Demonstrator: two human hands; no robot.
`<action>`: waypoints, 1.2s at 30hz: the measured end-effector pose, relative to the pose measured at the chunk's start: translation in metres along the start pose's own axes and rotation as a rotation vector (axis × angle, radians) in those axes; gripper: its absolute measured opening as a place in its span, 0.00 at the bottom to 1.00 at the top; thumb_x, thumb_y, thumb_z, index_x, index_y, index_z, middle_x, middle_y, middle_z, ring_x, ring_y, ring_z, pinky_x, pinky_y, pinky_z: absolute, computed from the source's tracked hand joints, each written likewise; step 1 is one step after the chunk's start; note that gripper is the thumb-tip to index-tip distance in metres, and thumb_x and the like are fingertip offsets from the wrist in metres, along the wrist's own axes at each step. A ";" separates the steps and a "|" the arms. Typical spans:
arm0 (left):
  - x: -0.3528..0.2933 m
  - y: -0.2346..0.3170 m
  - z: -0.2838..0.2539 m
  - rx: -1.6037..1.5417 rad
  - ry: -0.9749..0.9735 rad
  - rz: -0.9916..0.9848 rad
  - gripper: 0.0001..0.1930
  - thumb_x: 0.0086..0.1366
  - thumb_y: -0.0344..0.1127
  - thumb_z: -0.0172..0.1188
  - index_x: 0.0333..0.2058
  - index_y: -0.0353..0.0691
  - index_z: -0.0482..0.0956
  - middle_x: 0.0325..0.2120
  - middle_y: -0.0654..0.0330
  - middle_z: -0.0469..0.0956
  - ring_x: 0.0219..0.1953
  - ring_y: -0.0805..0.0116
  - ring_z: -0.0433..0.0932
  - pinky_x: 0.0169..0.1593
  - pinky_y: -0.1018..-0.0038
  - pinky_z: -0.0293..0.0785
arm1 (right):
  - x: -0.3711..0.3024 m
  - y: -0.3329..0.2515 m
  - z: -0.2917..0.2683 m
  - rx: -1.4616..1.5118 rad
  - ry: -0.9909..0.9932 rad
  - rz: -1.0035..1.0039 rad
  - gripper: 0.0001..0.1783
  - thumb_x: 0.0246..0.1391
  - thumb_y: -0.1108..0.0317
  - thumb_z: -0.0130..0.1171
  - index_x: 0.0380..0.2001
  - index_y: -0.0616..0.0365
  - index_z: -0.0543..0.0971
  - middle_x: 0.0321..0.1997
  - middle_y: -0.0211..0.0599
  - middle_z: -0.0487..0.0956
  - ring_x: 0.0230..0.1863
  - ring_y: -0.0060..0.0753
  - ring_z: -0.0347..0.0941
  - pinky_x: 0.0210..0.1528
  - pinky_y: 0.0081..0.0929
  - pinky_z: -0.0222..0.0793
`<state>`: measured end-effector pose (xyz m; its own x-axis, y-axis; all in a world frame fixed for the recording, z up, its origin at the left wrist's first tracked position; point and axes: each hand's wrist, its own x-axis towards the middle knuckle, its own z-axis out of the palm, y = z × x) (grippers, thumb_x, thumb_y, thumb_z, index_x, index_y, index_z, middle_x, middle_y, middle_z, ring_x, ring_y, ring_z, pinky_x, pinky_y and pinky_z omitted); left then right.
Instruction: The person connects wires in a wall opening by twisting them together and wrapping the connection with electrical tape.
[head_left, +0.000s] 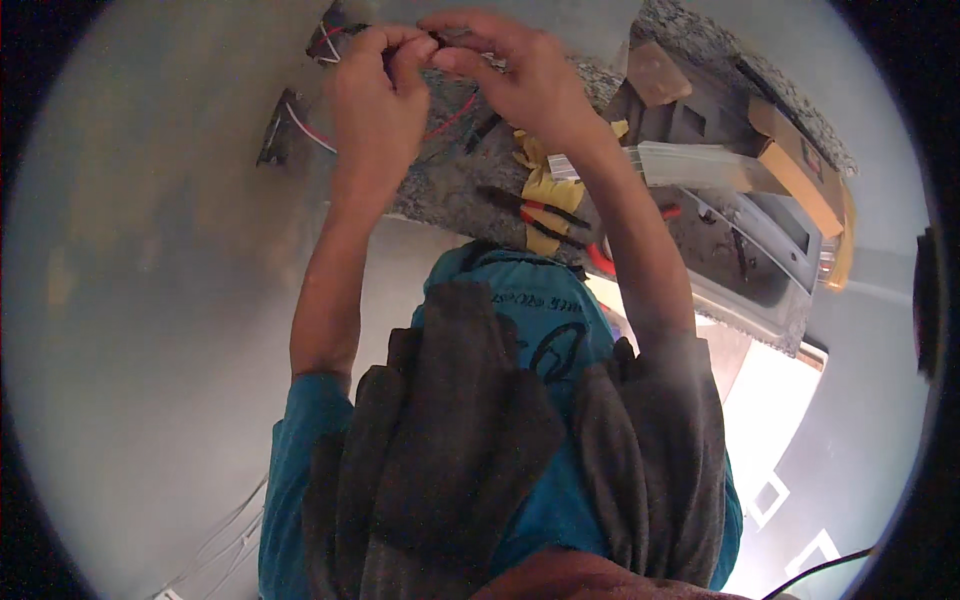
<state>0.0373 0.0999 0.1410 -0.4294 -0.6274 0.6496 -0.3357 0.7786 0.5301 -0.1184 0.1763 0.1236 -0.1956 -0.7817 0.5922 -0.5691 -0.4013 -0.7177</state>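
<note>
Between the fingertips [427, 47], a small dark piece [438, 40]

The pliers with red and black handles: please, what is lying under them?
Beneath the pliers, crumpled yellow material and a speckled grey surface show around the edges. Whatever lies directly under the tool is covered.

Pale wall [150, 260], speckled stone counter [450, 200], bright light [775, 400]
</note>
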 end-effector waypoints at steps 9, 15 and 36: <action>0.021 -0.012 -0.010 -0.120 -0.184 -0.243 0.14 0.68 0.41 0.66 0.40 0.34 0.83 0.31 0.61 0.83 0.33 0.73 0.78 0.39 0.75 0.74 | 0.039 0.036 0.016 -0.060 0.089 -0.262 0.15 0.60 0.53 0.61 0.45 0.46 0.84 0.41 0.41 0.85 0.40 0.50 0.83 0.46 0.43 0.77; 0.057 0.026 -0.044 -0.428 -0.253 -0.539 0.10 0.71 0.39 0.62 0.37 0.37 0.79 0.29 0.66 0.78 0.33 0.75 0.75 0.40 0.74 0.72 | 0.055 -0.026 -0.010 0.034 -0.095 -0.087 0.13 0.65 0.63 0.56 0.44 0.63 0.78 0.35 0.53 0.82 0.32 0.51 0.79 0.39 0.40 0.73; 0.010 0.007 -0.060 -0.318 0.159 -0.349 0.10 0.63 0.35 0.70 0.37 0.35 0.84 0.29 0.66 0.82 0.33 0.80 0.77 0.38 0.80 0.74 | 0.032 0.077 0.042 0.161 0.303 0.104 0.13 0.61 0.58 0.62 0.37 0.57 0.82 0.29 0.41 0.84 0.30 0.36 0.83 0.36 0.35 0.77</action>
<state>0.0811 0.0990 0.1839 -0.1951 -0.8633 0.4655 -0.1540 0.4957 0.8547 -0.1355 0.1001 0.0721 -0.4876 -0.6545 0.5778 -0.4057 -0.4161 -0.8138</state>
